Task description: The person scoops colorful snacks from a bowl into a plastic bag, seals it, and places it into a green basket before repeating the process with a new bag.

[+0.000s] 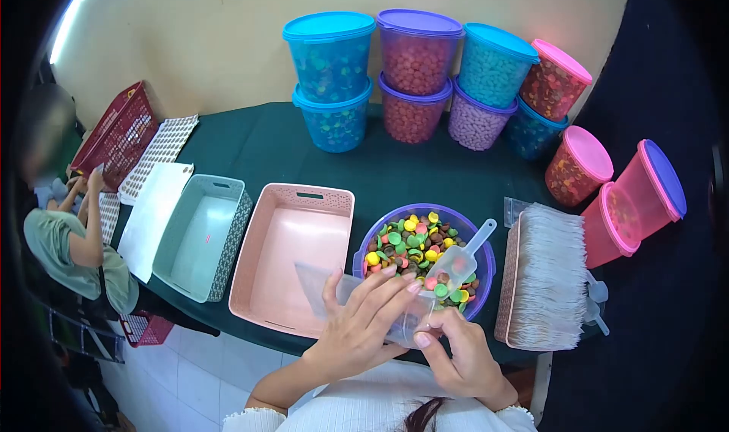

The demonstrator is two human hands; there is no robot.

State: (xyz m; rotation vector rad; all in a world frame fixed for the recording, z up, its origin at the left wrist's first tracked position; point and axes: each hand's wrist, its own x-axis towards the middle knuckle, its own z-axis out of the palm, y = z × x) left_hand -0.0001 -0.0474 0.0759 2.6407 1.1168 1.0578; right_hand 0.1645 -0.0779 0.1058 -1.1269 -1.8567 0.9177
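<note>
A clear plastic bag (310, 283) stretches between my hands above the near rim of a purple tub (490, 269). My left hand (363, 326) holds the bag with its fingers laid along the plastic. The thumb and fingertips of my right hand (459, 352) pinch the bag's other end. Round candies (414, 241) in green, yellow, brown and pink fill the tub. A translucent scoop (462, 261) rests on them, its handle leaning over the far right rim.
Left of the tub stand a pink basket (262, 261) and a mint basket (194, 234). Flat plastic bags (550, 280) fill a basket on the right. Lidded tubs (414, 67) are stacked behind, near pink canisters (645, 181). A person (76, 242) works at far left beside a red crate (121, 140).
</note>
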